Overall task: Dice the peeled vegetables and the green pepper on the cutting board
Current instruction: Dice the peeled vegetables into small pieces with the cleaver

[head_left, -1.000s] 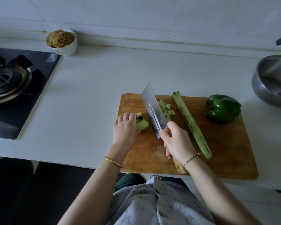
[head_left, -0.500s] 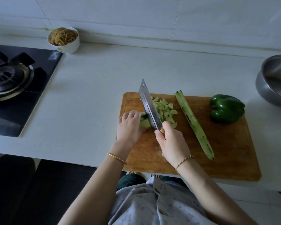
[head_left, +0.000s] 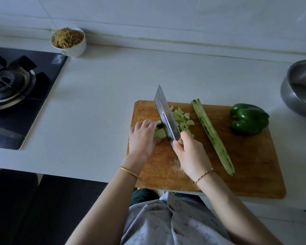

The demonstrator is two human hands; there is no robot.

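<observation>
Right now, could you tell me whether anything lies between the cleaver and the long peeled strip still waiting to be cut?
Yes. The pile of diced pieces lies on the cutting board between the cleaver, held by the right hand, and the long peeled strip. Nothing else visible stands between them.

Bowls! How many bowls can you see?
2. A white bowl sits at the back by the stove; a metal bowl is at the right edge, partly cut off.

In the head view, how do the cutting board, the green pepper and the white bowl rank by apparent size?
Cutting board, largest.
Green pepper and white bowl: alike, bowl farther away, so unranked.
</observation>
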